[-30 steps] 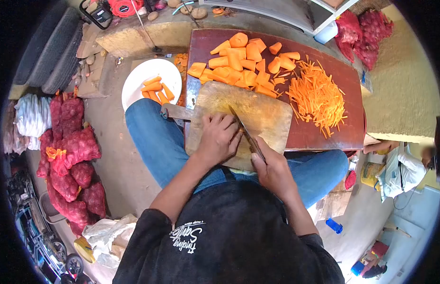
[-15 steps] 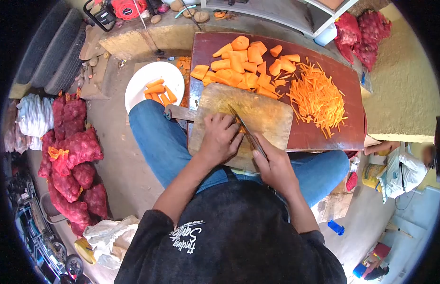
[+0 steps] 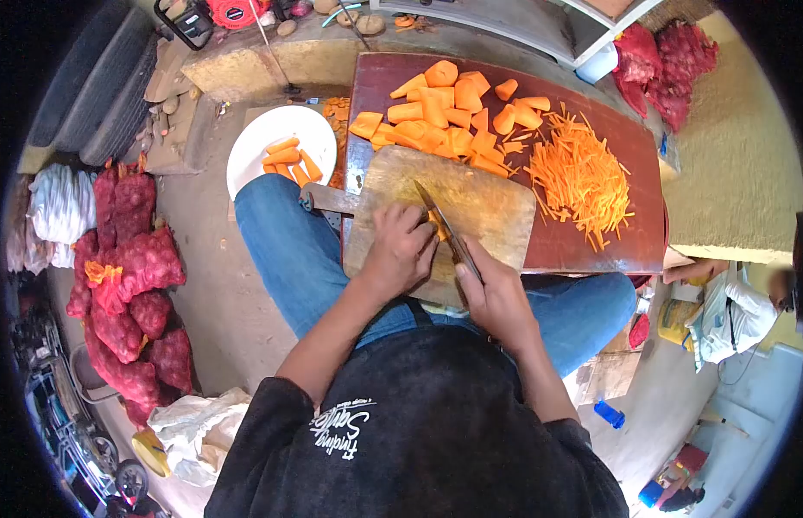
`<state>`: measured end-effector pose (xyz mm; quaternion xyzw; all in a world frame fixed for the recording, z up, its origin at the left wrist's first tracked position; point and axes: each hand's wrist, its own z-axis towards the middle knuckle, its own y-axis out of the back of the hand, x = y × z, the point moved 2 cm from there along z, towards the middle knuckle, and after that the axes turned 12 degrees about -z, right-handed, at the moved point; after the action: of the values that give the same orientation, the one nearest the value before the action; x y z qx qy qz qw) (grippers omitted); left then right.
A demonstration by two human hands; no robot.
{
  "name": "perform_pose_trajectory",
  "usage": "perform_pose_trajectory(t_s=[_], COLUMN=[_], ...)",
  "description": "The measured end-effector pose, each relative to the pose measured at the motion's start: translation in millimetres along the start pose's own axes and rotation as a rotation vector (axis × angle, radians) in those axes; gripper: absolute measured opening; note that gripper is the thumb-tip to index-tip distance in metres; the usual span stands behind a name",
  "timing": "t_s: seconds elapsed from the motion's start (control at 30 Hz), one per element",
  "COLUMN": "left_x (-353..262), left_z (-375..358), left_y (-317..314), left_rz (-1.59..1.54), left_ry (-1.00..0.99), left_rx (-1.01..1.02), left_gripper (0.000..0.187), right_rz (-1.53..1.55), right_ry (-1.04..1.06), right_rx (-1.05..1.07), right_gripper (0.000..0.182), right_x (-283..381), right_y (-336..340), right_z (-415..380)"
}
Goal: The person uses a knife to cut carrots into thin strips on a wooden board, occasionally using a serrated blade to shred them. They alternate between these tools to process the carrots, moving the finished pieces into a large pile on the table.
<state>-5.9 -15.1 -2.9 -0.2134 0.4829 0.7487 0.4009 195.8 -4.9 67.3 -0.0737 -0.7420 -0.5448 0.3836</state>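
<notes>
Our knife (image 3: pixel 445 226) edges toward twelve o'clock across the cutting board (image 3: pixel 488 203); right hand (image 3: pixel 496 298) grips its handle, left hand (image 3: pixel 400 252) curls over the carrot piece (image 3: pixel 436 226), slicing continuing.

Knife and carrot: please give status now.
Right hand shut on knife. Left hand pins carrot piece on cutting board. Nothing blocks blade.

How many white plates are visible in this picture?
1. The white plate stands on the ground left of the red table, beside the person's knee, with carrot pieces on it. Others may be hidden.
</notes>
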Motion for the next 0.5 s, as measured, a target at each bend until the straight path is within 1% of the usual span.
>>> perform_pose_trajectory(t_s=[0.1,0.2,0.3,0.4,0.5], left_x=[3.3,0.8,1.9,1.8,1.1], left_z=[0.1,0.0,0.2,0.4,-0.6], left_y=[-0.2,-0.5,-1.7,0.3,1.1], left_rz=[0.003,-0.016,-0.002,0.023,0.012], left_ry=[-0.004,-0.016,-0.024,-0.035,-0.035], left_rx=[0.004,-0.029,-0.027,-0.003,-0.011], left_gripper=[0.019,0.018,0.017,0.016,0.016], right_rz=[0.034,0.023,-0.02,0.03,0.034], right_ry=[-0.039,0.011,0.006,0.051,0.02], right_rx=[0.019,-0.008,0.035,-0.033,-0.055], right_gripper=[0.048,0.047,0.049,0.049,0.049], right_x=[3.9,8.1,1.4,1.1,4.5], right_y=[4.0,7.6,-2.9,-2.4,5.0], right_z=[2.5,-12.1,-7.7,1.8,-11.7])
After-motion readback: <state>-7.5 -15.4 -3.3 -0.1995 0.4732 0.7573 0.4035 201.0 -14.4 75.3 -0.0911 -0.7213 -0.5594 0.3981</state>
